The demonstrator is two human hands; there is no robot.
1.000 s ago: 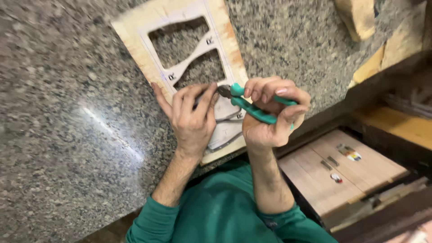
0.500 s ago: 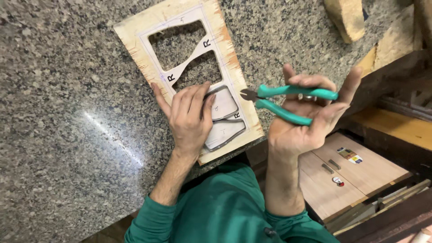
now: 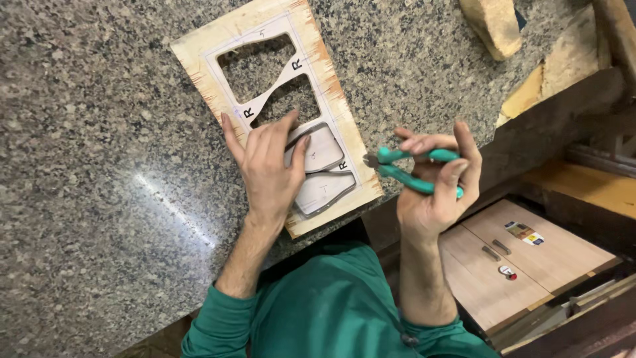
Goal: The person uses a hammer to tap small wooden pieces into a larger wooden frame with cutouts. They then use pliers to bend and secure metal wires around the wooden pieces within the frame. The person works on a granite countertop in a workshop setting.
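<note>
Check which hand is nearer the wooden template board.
Left. The left hand lies flat on the wooden template board, fingers over its grey inserts. The right hand holds green pliers just off the board's right edge.

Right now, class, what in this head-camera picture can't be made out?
- Part of the pale wooden cut-out template: covered by the left hand.
- Green-handled pliers jaws: too small, and the right hand wraps the handles.
- Tan wooden block: cut by the top edge.

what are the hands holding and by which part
The right hand holds green-handled pliers by the handles; the left hand holds nothing, pressing flat on the wooden template.
</note>
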